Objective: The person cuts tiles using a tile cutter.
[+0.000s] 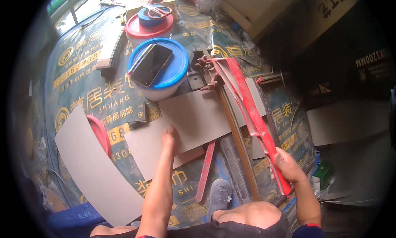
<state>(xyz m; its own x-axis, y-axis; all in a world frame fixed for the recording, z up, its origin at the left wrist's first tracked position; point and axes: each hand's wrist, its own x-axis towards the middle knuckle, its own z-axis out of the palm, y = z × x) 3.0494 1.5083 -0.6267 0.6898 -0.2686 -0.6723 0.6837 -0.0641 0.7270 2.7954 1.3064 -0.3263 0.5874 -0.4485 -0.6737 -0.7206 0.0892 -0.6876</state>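
My left hand (168, 135) rests on a pale grey tile (189, 114) under the red tile cutter, its fingers curled and their undersides hidden. My right hand (288, 167) grips the long red cutter handle (247, 106) at its near end. The handle runs diagonally up to a pivot (209, 75) on a brown metal rail (234, 139). A red metal strip (205, 170) lies below the tile, partly covered. At the left lies another long pale tile (93, 163), overlapping a pink-red round lid (98, 126).
A blue-lidded bucket (175, 68) carries a phone and pen; behind stands a red-lidded bucket (136, 29) with scissors on top. Large cardboard boxes (301, 19) fill the upper right. More pale tile (346, 122) lies at right. My foot in a grey clog (219, 196) is below.
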